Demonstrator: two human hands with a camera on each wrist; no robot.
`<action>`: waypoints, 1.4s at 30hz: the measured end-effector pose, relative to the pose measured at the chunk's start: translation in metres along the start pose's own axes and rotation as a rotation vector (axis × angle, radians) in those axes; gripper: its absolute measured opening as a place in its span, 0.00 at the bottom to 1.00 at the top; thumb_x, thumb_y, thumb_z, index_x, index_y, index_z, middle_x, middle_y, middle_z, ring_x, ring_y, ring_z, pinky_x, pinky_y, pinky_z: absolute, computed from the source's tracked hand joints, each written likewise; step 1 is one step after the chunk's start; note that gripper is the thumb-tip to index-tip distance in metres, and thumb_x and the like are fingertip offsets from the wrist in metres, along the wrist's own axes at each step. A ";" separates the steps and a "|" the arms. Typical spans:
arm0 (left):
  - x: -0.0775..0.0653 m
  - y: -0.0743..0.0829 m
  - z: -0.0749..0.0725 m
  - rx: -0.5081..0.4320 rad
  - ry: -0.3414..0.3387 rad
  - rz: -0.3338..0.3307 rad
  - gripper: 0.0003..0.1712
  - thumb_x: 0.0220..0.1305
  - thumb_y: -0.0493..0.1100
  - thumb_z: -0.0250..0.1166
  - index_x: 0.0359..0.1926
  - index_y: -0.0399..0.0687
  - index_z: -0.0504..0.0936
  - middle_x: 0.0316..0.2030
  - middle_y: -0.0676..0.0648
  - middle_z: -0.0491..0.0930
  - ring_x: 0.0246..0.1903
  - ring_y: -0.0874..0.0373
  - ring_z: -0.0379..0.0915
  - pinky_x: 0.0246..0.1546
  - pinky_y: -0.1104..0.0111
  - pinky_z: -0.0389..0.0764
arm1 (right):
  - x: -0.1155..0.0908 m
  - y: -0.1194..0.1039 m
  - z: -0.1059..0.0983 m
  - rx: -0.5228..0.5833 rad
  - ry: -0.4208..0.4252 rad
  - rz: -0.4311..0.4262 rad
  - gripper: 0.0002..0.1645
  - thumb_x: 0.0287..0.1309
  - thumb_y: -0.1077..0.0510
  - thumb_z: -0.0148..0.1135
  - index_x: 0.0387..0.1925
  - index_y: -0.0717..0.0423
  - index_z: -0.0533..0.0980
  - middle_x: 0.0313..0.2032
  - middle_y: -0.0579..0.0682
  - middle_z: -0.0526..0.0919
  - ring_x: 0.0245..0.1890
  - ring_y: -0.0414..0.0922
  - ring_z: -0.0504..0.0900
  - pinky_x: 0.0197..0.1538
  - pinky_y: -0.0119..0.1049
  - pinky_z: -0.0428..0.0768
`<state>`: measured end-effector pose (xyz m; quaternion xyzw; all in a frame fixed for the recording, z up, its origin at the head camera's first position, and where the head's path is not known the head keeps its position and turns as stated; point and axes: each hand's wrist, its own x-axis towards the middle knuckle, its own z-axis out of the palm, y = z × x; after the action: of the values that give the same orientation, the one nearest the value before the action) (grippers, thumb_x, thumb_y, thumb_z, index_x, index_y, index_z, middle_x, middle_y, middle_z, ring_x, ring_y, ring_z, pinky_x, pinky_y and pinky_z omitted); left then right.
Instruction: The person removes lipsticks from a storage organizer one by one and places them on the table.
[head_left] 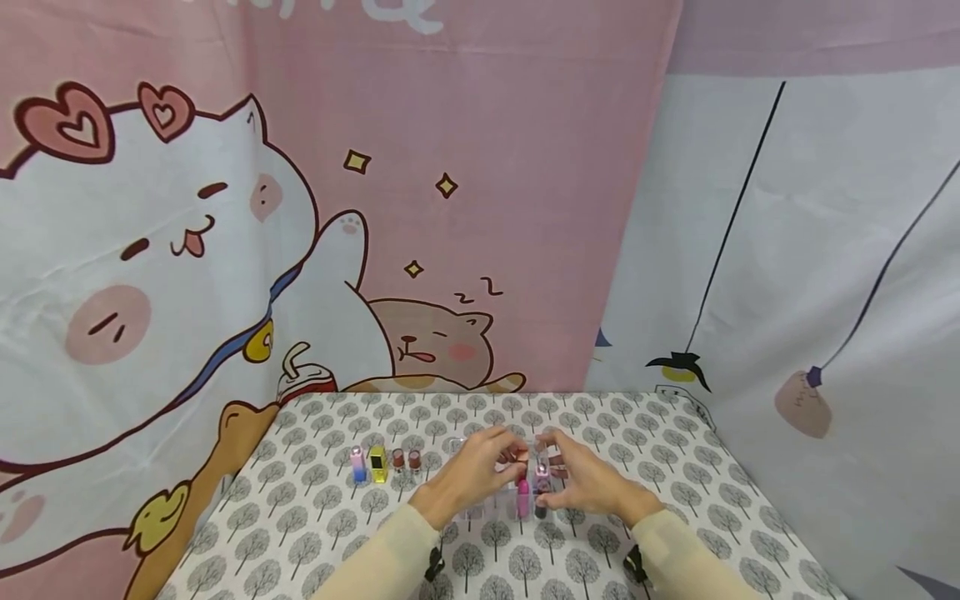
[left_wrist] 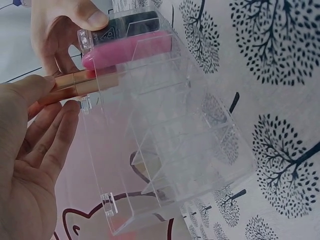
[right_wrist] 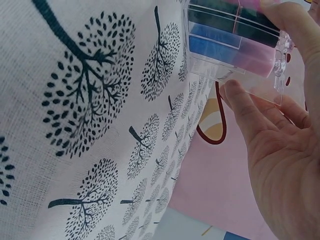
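A clear plastic lipstick organizer (left_wrist: 170,135) with divided compartments and small hinge tabs sits between my hands. My left hand (head_left: 476,467) pinches two rose-gold lipstick tubes (left_wrist: 75,86) between thumb and fingers, their far ends at the organizer's compartments. Beside them in the organizer are a bright pink lipstick (left_wrist: 127,50) and a black tube (left_wrist: 131,26). A blue-and-pink lipstick (right_wrist: 227,49) occupies the end compartment. My right hand (head_left: 588,479) grips the organizer's right end, thumb over the black tube and fingers along the other side.
Left of the organizer on the table stand a pink-and-blue lipstick (head_left: 358,464), a yellow lipstick (head_left: 378,464) and two brown-and-clear tubes (head_left: 407,461). A tree-print cloth (head_left: 300,517) covers the table. A cartoon-printed curtain (head_left: 510,208) hangs behind it.
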<state>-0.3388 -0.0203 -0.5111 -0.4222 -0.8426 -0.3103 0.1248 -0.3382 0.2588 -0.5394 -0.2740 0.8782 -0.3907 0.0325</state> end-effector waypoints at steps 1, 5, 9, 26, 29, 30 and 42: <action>0.000 0.000 -0.001 0.001 0.006 0.006 0.16 0.80 0.41 0.77 0.63 0.42 0.90 0.53 0.47 0.92 0.50 0.56 0.93 0.57 0.66 0.97 | 0.000 0.000 0.000 0.001 0.000 -0.004 0.59 0.60 0.52 0.92 0.83 0.56 0.65 0.80 0.67 0.75 0.72 0.70 0.86 0.71 0.55 0.93; 0.000 0.000 -0.002 0.013 0.022 0.023 0.16 0.79 0.41 0.77 0.62 0.43 0.90 0.53 0.47 0.92 0.49 0.56 0.92 0.56 0.67 0.97 | 0.002 0.000 0.000 0.019 -0.003 -0.006 0.59 0.60 0.53 0.92 0.82 0.54 0.65 0.80 0.67 0.75 0.73 0.69 0.86 0.71 0.56 0.93; -0.001 0.000 -0.002 0.024 0.025 0.019 0.16 0.79 0.41 0.78 0.62 0.44 0.90 0.53 0.48 0.92 0.49 0.58 0.91 0.56 0.69 0.97 | 0.002 0.001 0.001 0.018 -0.007 0.004 0.59 0.60 0.52 0.92 0.83 0.54 0.65 0.81 0.67 0.75 0.73 0.68 0.86 0.71 0.54 0.93; -0.007 0.000 -0.013 0.036 0.047 0.010 0.19 0.78 0.39 0.78 0.65 0.43 0.89 0.57 0.47 0.92 0.52 0.58 0.92 0.59 0.69 0.96 | 0.001 0.001 0.002 0.038 -0.006 0.028 0.59 0.59 0.52 0.92 0.82 0.54 0.65 0.82 0.70 0.73 0.73 0.71 0.86 0.72 0.59 0.92; -0.009 0.000 -0.015 0.051 0.056 0.013 0.19 0.77 0.40 0.79 0.63 0.45 0.89 0.57 0.49 0.92 0.53 0.60 0.91 0.60 0.72 0.94 | 0.001 0.001 0.002 0.035 -0.005 0.029 0.58 0.59 0.52 0.92 0.81 0.54 0.65 0.82 0.70 0.73 0.73 0.70 0.86 0.72 0.59 0.92; -0.010 -0.001 -0.015 0.057 0.058 0.012 0.18 0.77 0.40 0.79 0.63 0.46 0.89 0.57 0.49 0.92 0.53 0.61 0.90 0.61 0.73 0.94 | 0.001 0.001 0.002 0.036 -0.005 0.029 0.59 0.59 0.52 0.92 0.82 0.54 0.65 0.82 0.70 0.73 0.73 0.70 0.86 0.72 0.59 0.92; -0.018 -0.010 -0.023 0.079 0.135 0.090 0.17 0.73 0.36 0.81 0.59 0.40 0.89 0.52 0.46 0.91 0.46 0.58 0.92 0.53 0.75 0.95 | 0.001 0.000 0.003 0.038 0.008 0.046 0.62 0.57 0.51 0.93 0.83 0.55 0.65 0.79 0.65 0.76 0.74 0.67 0.86 0.74 0.54 0.91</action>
<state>-0.3368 -0.0504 -0.5058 -0.4325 -0.8239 -0.2988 0.2118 -0.3386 0.2563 -0.5411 -0.2517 0.8767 -0.4076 0.0432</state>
